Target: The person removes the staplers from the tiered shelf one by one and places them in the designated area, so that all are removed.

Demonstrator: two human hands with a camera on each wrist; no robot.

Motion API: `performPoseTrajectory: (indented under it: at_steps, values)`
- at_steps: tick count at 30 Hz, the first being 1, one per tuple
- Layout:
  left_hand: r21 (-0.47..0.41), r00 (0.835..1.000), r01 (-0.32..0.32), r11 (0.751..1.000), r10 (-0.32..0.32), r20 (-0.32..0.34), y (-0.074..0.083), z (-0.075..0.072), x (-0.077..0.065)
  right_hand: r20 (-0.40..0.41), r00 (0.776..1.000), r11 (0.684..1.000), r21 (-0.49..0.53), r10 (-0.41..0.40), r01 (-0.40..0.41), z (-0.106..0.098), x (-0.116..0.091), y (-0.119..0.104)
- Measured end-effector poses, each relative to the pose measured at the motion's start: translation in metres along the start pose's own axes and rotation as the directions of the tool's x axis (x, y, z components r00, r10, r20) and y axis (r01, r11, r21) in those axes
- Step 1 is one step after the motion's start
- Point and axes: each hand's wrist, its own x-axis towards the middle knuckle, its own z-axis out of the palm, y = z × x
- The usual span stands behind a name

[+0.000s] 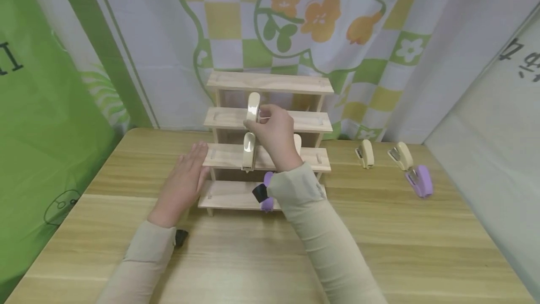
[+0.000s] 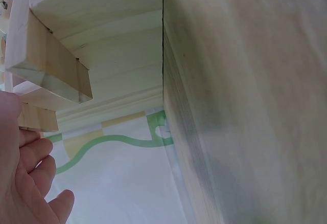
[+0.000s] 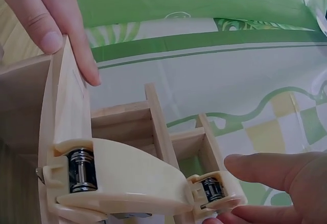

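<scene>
A four-tier wooden display rack [image 1: 270,82] stands on the table against the curtain. On its second tier from the top, my right hand [image 1: 276,133] pinches a cream stapler [image 1: 253,103] between thumb and fingers. Directly below, on the third tier, sits another cream stapler [image 1: 249,147], large in the right wrist view [image 3: 138,175]. Partly hidden behind my right hand is a further cream stapler [image 1: 298,141]. A purple stapler [image 1: 267,205] on the lowest tier is mostly covered by the sleeve and a black strap piece. My left hand [image 1: 185,177], fingers extended, touches the rack's left end.
Right of the rack on the wooden table [image 1: 379,229] lie two cream staplers, one nearer [image 1: 367,153] and one farther right [image 1: 404,155], beside a purple stapler [image 1: 423,181]. A patterned curtain [image 1: 228,22] hangs behind, with a green cloth [image 1: 46,83] at left.
</scene>
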Motion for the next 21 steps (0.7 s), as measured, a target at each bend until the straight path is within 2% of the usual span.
performPoseTrajectory:
  at_steps: [8,21]
  values:
    - [-0.003,1.0,0.005,1.0,-0.005,0.001,-0.0007,0.0011,0.0002,0.008,0.999,0.999,-0.022,0.04,-0.04,0.005,0.0049,-0.0008]
    - [0.01,1.0,0.024,1.0,-0.024,0.007,-0.0016,0.003,-0.0001,-0.006,1.0,1.0,-0.014,0.017,-0.017,0.0022,0.0054,-0.0001]
